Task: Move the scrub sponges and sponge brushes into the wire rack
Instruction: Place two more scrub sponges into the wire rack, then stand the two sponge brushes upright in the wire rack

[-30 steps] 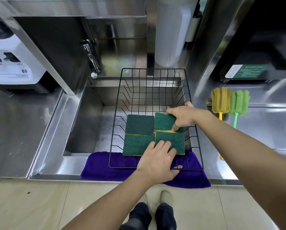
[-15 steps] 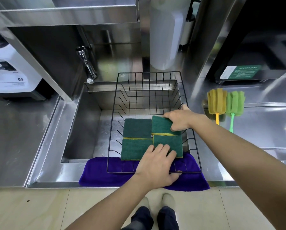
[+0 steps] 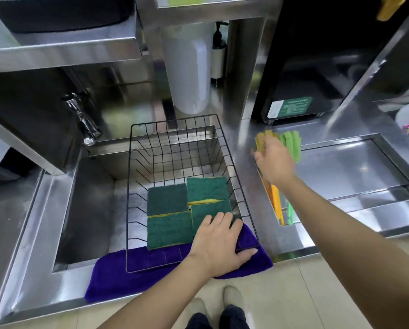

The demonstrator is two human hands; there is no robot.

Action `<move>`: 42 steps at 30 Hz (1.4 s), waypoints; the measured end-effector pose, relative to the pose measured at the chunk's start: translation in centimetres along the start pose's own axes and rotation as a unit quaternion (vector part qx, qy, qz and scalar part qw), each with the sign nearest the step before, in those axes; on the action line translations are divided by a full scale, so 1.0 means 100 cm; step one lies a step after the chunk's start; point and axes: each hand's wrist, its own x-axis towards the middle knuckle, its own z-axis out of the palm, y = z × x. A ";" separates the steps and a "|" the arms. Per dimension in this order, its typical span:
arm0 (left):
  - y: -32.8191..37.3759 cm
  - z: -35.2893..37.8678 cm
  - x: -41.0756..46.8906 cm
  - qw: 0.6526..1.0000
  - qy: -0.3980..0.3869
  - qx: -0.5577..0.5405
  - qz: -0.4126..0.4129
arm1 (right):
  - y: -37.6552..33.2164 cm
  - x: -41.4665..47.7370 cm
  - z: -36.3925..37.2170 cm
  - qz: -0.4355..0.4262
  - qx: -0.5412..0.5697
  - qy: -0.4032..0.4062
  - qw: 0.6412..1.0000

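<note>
Four green scrub sponges (image 3: 189, 210) are laid flat in a two-by-two block inside the black wire rack (image 3: 172, 148), which is set across the steel sink (image 3: 87, 203) with its near edge on a purple cloth (image 3: 132, 274). The near right corner of the rack is covered by the left hand (image 3: 219, 245), fingers spread over the nearest sponge. The right hand (image 3: 273, 162), blurred, is held over the yellow sponge brush (image 3: 275, 200) and the green sponge brush (image 3: 291, 143) lying on the counter (image 3: 355, 167) beside the rack
</note>
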 end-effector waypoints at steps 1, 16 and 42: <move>0.001 0.000 0.001 1.000 0.001 0.000 0.003 | 0.008 -0.002 -0.002 0.033 -0.003 -0.005 0.999; 0.002 0.000 0.001 1.000 0.021 -0.017 0.004 | 0.045 -0.026 0.027 0.180 -0.069 -0.162 0.968; -0.072 -0.007 -0.042 0.985 0.060 -0.048 -0.152 | -0.116 0.006 0.033 -0.022 0.248 -0.045 0.967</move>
